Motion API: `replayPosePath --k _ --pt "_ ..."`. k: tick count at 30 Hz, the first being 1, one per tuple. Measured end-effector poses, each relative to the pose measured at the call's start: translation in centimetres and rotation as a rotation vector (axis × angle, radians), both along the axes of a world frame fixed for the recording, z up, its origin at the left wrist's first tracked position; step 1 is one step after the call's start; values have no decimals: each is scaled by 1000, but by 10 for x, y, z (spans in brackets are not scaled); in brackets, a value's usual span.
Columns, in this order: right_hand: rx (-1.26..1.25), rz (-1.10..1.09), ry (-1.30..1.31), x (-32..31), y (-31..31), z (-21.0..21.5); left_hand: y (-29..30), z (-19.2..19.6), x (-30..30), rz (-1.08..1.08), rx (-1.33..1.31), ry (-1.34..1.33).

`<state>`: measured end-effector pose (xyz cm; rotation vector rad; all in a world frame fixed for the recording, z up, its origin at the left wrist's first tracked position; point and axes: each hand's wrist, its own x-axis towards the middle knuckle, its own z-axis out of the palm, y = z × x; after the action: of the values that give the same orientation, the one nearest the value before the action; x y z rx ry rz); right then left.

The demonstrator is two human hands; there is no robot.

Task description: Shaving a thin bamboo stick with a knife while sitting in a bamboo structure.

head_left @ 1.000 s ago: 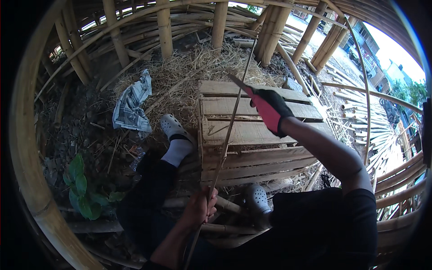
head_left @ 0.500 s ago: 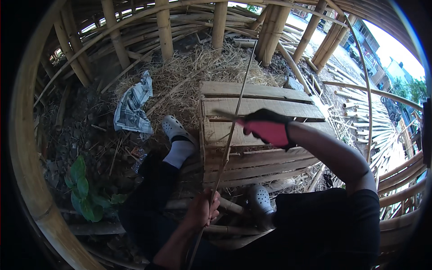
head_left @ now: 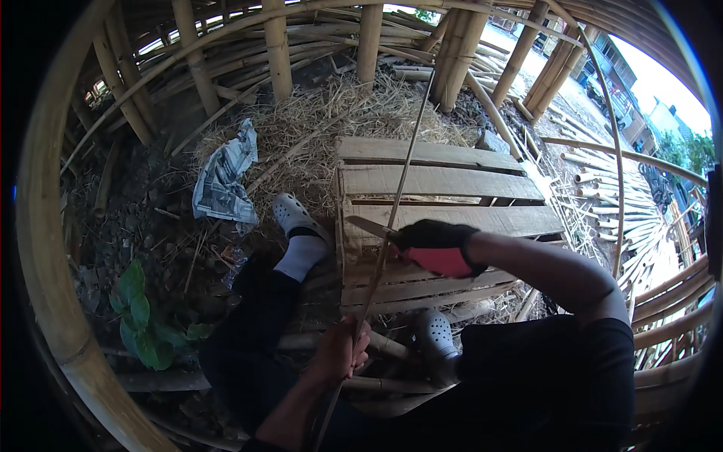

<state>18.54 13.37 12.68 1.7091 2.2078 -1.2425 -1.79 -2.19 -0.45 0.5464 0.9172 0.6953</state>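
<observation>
A long thin bamboo strip (head_left: 407, 162) slants up from my lap across the front of a wooden slatted crate (head_left: 444, 181). My bare left hand (head_left: 340, 350) is closed around its lower part. In a black and red glove, my right hand (head_left: 440, 248) grips a knife (head_left: 369, 227), whose blade points left and crosses the strip at about the crate's front edge. The glove hides the knife's handle. Whether the fingers also touch the strip cannot be made out.
Straw (head_left: 316, 128) and crumpled newspaper (head_left: 226, 177) lie beyond my feet. Bamboo posts (head_left: 277, 53) stand at the back, and a thick curved pole (head_left: 56, 301) runs down the left. Many cut bamboo pieces (head_left: 625, 215) are spread at right. A leafy plant (head_left: 139, 316) grows at left.
My right hand with the knife has moved down along the strip, toward me. The blade, blurred before, now shows clearly. My left hand has kept its hold in nearly the same place.
</observation>
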Motion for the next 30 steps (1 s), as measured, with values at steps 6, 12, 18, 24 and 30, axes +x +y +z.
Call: replayPosePath --k 6,12,18,24,30 --pt "-41 -388 445 15 28 54 -2 5 -1 21 52 9" --pt "36 194 -229 -8 12 24 -1 -3 -4 5 7 -58" --pt "-356 -308 246 0 -12 -2 3 8 3 2 -30 9" --pt "-142 224 -66 11 12 30 2 5 1 -23 12 -70" --pt "396 324 -178 10 5 -4 2 4 5 -28 12 -54"
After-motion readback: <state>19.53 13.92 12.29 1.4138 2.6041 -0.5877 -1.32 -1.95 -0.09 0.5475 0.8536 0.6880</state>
